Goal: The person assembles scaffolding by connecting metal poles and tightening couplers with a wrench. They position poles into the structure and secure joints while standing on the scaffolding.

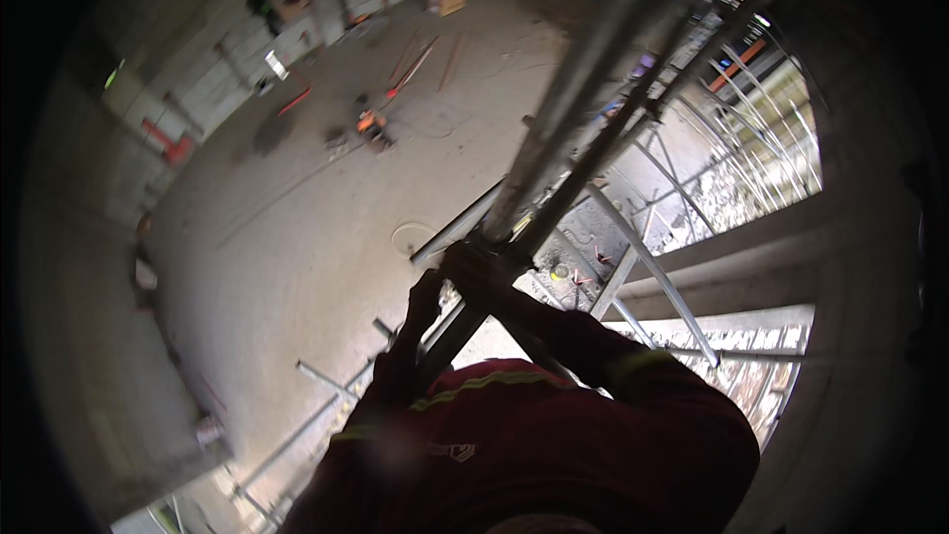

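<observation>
A thick scaffold tube rises at a slant in front of me, with a darker tube running alongside it. At their lower meeting point my right hand is closed round the steel, in deep shadow. My left hand is just left of it, close against the joint; its fingers are too dark to make out. Whatever fitting sits beneath the hands is hidden. A short tube sticks out to the left above my hands.
Scaffold braces cross on my right, above a lower level with debris. Far below on the left spreads a concrete floor, with an orange-and-black object, red bars and a cardboard box. A concrete beam stands at right.
</observation>
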### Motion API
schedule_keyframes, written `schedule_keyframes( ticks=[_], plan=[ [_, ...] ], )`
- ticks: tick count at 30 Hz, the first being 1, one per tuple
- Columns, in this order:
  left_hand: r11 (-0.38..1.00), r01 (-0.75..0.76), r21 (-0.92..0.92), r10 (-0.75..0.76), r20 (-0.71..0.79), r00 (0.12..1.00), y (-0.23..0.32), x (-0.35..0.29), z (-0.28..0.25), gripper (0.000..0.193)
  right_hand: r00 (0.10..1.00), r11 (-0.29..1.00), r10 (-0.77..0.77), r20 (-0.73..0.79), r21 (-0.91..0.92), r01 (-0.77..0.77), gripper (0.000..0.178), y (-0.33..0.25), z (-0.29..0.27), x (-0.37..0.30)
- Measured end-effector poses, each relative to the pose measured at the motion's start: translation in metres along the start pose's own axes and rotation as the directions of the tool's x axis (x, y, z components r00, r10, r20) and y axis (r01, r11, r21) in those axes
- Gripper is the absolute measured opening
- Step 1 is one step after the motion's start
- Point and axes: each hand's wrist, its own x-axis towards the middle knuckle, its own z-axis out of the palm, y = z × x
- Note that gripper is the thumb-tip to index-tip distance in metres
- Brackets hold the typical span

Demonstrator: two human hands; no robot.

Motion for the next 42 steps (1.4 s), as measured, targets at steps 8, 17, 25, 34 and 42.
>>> schedule_keyframes(
  ticks=[8,17,25,34,42],
  plan=[
    [0.508,0.780,-0.365,-0.699,0.354,0.621,0.000,-0.008,0.015,0.034,0.748,0.785,0.608,0.267,-0.058,-0.617,0.022,0.124,0.162,0.112],
    [0.451,0.801,-0.393,-0.752,0.316,0.579,0.001,0.001,0.029,0.045,0.763,0.466,0.610,0.211,0.684,-0.562,0.027,-0.037,-0.065,-0.075],
    [0.442,0.785,-0.433,-0.752,0.298,0.588,0.023,-0.026,0.003,0.044,0.870,0.877,0.474,0.132,0.013,-0.480,0.021,0.083,0.087,0.086],
    [0.465,0.794,-0.392,-0.758,0.288,0.586,0.020,-0.052,-0.008,0.042,0.933,0.926,0.360,-0.010,0.128,-0.356,0.023,0.035,0.010,-0.012],
    [0.432,0.800,-0.416,-0.766,0.298,0.569,0.013,-0.037,0.005,0.040,0.969,0.986,0.152,0.195,0.036,-0.162,0.035,0.000,-0.029,-0.052]
  ],
)
